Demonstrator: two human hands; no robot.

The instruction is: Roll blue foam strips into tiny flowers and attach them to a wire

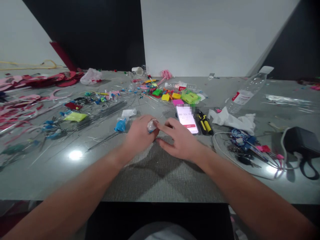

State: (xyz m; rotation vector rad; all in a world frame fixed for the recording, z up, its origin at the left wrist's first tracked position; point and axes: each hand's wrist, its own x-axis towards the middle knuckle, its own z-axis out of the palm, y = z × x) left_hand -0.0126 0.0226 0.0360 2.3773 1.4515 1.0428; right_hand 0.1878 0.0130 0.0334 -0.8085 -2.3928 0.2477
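Observation:
My left hand (140, 131) is closed around a small whitish lump with a trace of blue (151, 126), which shows at the top of the fist. From the right, my right hand (178, 138) reaches over, its index fingertip touching that lump. Its thumb lies lower, apart from the index finger, near the left fingers. What the lump is made of I cannot make out. Left of my left hand lies a blue packet (120, 125), with a white packet (129, 113) just behind it. A lit phone (187, 121) showing a timer lies beyond my right hand, beside yellow-and-black pliers (205, 124).
Yellow packets (165, 97) and a green wrapper (190, 97) lie behind the phone. A plastic bottle (246, 93) stands tilted near white tissue (232, 120). Cable and a black adapter (303, 144) are at right. Thin wires (110, 111) and red-pink pieces (30, 100) spread leftward.

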